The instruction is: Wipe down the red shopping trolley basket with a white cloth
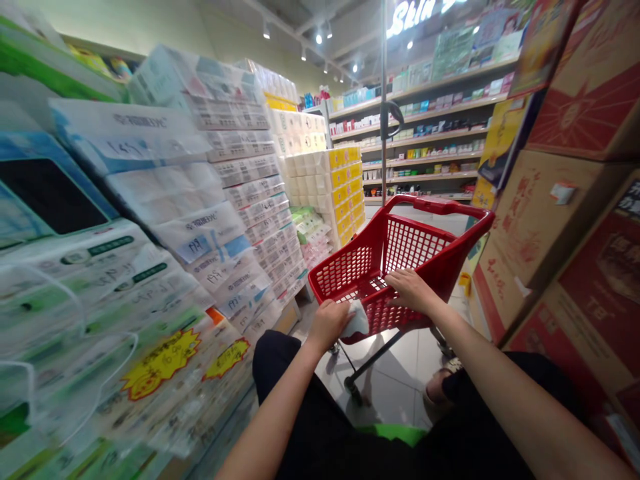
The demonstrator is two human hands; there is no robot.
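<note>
A red plastic shopping cart (430,280) with a lattice basket stands right in front of me, its handle on the far side. At the near left corner, my left hand (330,323) is closed on a pale cloth or wipe (356,320), which lies against the basket's outer wall. Over the near rim rests my right hand (413,291), its fingers hooked into the basket from above. The undersides of its fingers are partly hidden. No goods show inside the basket.
Tall stacks of packaged tissue (255,180) rise on the left, some with yellow price signs (163,363). Cardboard cartons (530,220) are piled close on the right. Stocked shelves (425,133) stand behind the cart, and a metal pole (384,153) rises beyond it.
</note>
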